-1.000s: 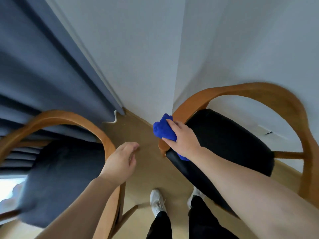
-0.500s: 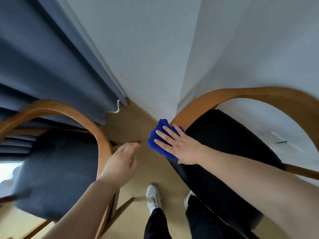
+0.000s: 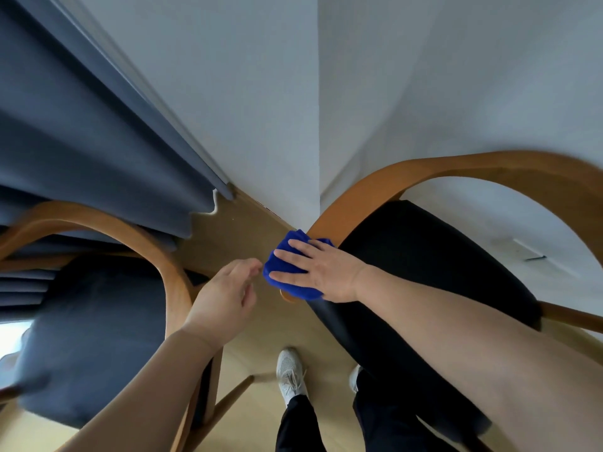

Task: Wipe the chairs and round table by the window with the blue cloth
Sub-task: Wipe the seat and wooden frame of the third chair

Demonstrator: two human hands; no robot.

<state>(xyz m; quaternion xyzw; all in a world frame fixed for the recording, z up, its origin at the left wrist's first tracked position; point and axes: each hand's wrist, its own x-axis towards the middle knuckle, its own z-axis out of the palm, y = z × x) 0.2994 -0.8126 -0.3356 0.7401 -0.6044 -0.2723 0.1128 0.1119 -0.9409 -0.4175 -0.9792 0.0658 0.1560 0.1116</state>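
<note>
**Inspector:** Cloth position?

**Assistant:** The blue cloth (image 3: 287, 275) is bunched over the front end of the wooden armrest (image 3: 359, 197) of the black-seated chair (image 3: 424, 262). The right hand (image 3: 326, 272) presses it flat, fingers (image 3: 293, 254) straight, not gripping.

**Inspector:** Left hand?

**Assistant:** The left hand (image 3: 225, 298) hovers just beside the cloth, loosely curled, holding nothing.

**Inspector:** Step?

**Assistant:** Judged: wiping this chair's frame. The next move calls for a pressed sweep along the armrest. The second chair (image 3: 98, 321) and the round table, not in view, are outstanding.
</note>
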